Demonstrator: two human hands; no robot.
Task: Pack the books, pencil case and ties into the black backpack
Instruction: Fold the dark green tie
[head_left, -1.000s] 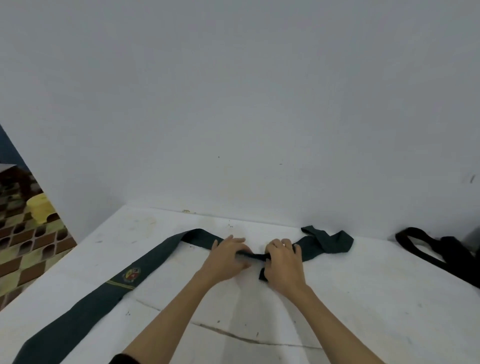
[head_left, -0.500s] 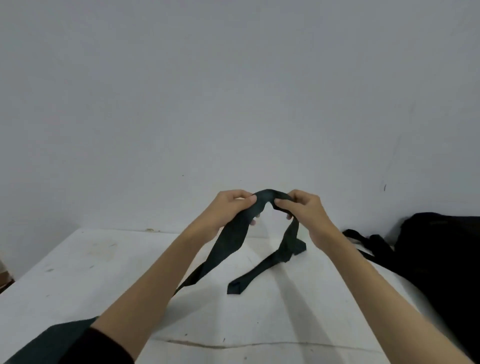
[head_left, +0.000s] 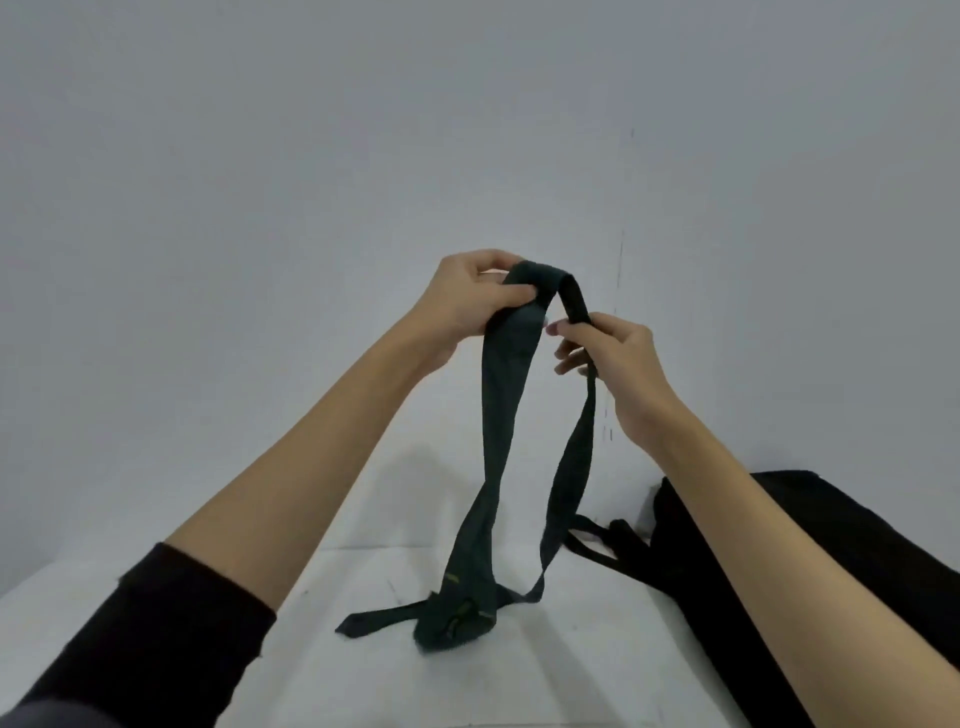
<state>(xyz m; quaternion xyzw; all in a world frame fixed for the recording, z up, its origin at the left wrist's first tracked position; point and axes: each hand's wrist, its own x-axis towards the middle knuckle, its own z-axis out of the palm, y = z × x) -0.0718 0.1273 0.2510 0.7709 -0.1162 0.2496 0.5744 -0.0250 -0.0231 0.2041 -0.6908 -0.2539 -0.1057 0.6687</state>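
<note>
Both hands, left (head_left: 470, 304) and right (head_left: 613, 358), pinch the tie (head_left: 501, 415) doubled at its top, tails hanging straight down, backpack (head_left: 810, 561) lying low right, nearer the right hand.

Plain indoor room, bare grey wall (head_left: 311, 182), scuffed white table (head_left: 597, 665)

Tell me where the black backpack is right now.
In the head view, the black backpack lies on the white table at the right, behind the right forearm, its strap reaching toward the hanging tie.
</note>
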